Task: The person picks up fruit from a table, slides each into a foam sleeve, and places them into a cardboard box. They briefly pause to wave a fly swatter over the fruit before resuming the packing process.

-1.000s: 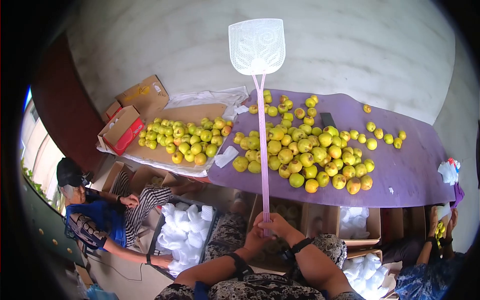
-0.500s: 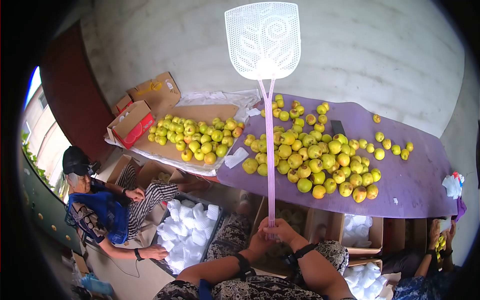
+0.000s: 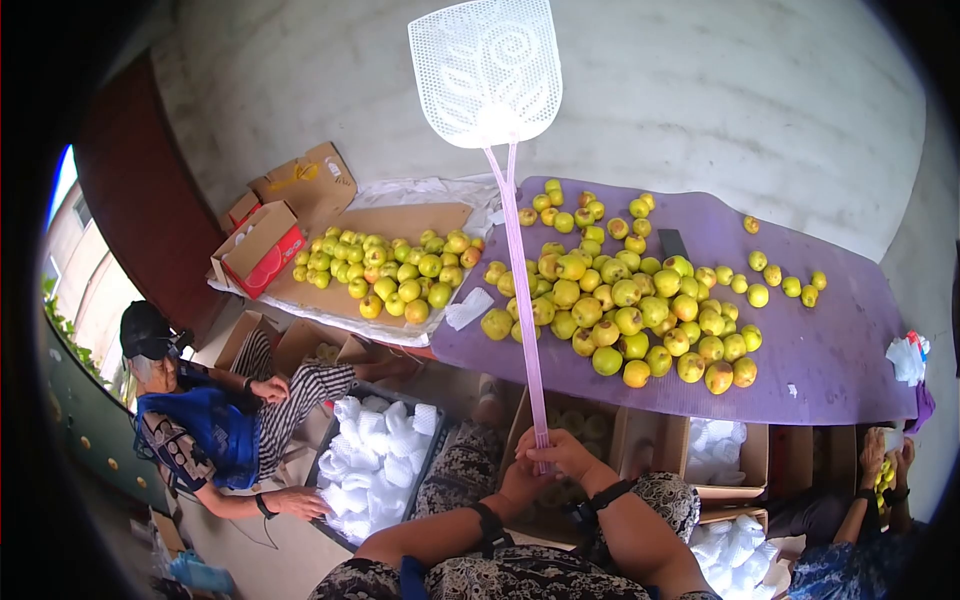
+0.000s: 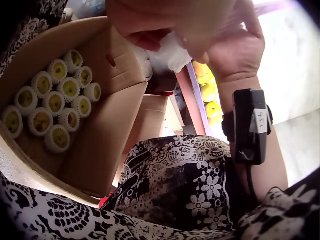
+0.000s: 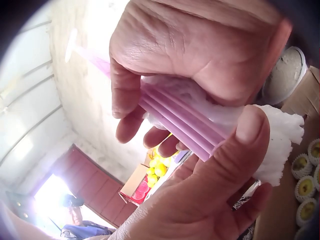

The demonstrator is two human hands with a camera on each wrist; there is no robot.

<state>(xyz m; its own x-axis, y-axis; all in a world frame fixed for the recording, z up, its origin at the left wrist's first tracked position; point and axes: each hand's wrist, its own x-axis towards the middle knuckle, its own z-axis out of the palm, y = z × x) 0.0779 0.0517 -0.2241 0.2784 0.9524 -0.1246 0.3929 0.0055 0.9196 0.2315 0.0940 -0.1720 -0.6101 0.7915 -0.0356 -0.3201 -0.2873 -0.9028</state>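
Setting: informal fruit-packing area, likely a farm shed. Evidence: loose yellow-green fruit heaped on a purple-covered table; second heap on flattened cardboard; cartons of foam-netted fruit; tray of white foam sleeves; bare plastered wall.

Your fly swatter has a white mesh head with a swirl-and-leaf pattern on a pale pink handle, and the foam wrapped at the grip is white. You've got yellow-green apples on a purple mat, more on tan cardboard, next to a red-and-white box. Your trousers are black with a white floral print; both wrist straps are black.
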